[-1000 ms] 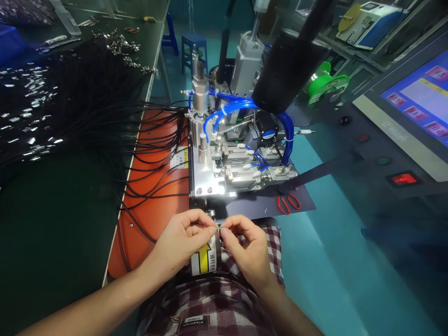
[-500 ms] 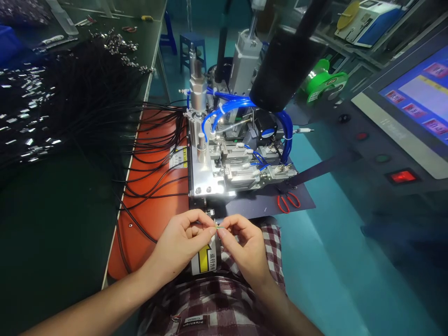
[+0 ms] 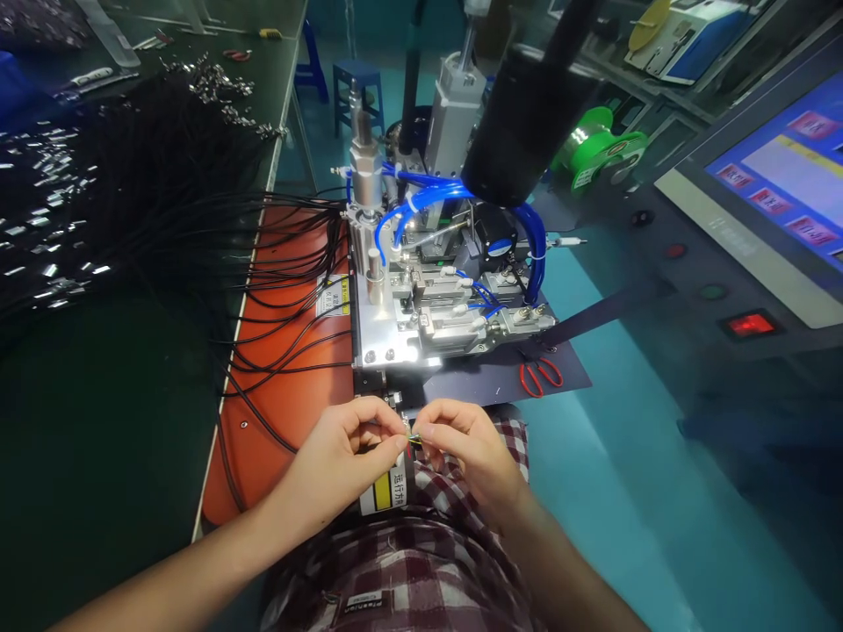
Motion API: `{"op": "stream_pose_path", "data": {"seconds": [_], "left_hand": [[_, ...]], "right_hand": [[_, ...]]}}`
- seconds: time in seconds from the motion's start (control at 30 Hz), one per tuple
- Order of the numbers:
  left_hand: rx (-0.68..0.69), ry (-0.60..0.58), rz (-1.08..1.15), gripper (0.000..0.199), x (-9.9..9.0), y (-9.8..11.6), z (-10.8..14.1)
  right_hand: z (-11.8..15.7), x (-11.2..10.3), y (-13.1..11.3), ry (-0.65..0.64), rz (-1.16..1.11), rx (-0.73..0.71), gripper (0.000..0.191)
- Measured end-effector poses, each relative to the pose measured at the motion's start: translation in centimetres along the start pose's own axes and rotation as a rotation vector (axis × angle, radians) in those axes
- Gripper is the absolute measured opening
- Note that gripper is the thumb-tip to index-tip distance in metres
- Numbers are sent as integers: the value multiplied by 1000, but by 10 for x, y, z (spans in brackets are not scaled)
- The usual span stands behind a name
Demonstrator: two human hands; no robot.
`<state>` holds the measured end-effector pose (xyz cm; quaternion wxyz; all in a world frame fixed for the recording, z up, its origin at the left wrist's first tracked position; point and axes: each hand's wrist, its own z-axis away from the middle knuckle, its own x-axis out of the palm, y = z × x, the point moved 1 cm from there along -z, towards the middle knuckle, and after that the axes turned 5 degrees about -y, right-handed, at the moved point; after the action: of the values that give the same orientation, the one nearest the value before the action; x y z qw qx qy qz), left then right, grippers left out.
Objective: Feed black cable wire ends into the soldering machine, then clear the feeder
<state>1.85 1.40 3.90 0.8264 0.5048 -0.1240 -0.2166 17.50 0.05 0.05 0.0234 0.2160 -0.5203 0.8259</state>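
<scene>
Thin coloured wires point(image 3: 414, 438), with green, yellow and red showing, span the small gap between my two hands. My left hand point(image 3: 356, 456) pinches them between thumb and forefinger. On the other side, my right hand point(image 3: 467, 443) is closed on the wires with its thumb and fingertips. The fingers partly hide the wire ends. Just beyond the hands stands a metal machine point(image 3: 435, 307) with blue air tubes point(image 3: 448, 189). Below my left hand is a white label with a yellow arrow point(image 3: 383, 491).
Black cables point(image 3: 283, 298) run across the orange board point(image 3: 263, 456) from a heap on the dark table point(image 3: 98, 456). Red-handled scissors point(image 3: 541, 377) lie on the grey plate point(image 3: 454, 386). A control panel with a screen point(image 3: 783, 193) stands right; a green spool point(image 3: 599, 149) is behind.
My right hand has shifted its grip, its thumb and fingers now turned more toward the left. More of the coloured wires shows between the hands. My left hand stays nearly in place.
</scene>
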Motion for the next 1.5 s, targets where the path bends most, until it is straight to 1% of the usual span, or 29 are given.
{"op": "stream_pose_path", "data": {"seconds": [0.17,0.23,0.3,0.4,0.6,0.67,0.77,0.83,0.9,1.0,1.17,1.23,1.33,1.5], "left_hand": [[-18,-34,-42,9,0,0,0],[-29,-44,-44,10,-1,-1,-1],[-42,-61,-32,12,-1,-2,-1],[-71,-86,-7,15,-2,-4,0],[-134,-95,75,15,-3,-6,-3],[-118,-82,94,14,-3,-6,-3],[-105,-18,117,14,-2,-4,-1],[-120,36,142,14,0,-2,1],[-131,74,177,15,1,0,2],[-123,91,217,17,3,1,1],[-104,89,211,19,2,-1,0],[-98,86,187,20,2,-1,0],[-93,79,134,19,1,-1,1],[-106,67,106,19,2,3,2]], "right_hand": [[-2,-8,-10,-118,132,15,8],[-2,-9,-15,-147,204,-1,6],[-2,-10,-20,-159,312,-59,5],[-2,-10,-24,-171,469,-182,8],[-1,-10,-22,-179,602,-356,9],[0,-9,-21,-172,640,-401,9],[1,-8,-20,-138,673,-430,9],[2,-6,-17,-79,634,-405,10],[2,-3,-12,-15,550,-346,11],[4,2,-2,58,450,-270,8],[5,11,8,177,445,-304,8],[5,12,8,185,480,-321,9],[6,12,4,161,530,-333,11],[8,11,0,127,542,-343,12]]}}
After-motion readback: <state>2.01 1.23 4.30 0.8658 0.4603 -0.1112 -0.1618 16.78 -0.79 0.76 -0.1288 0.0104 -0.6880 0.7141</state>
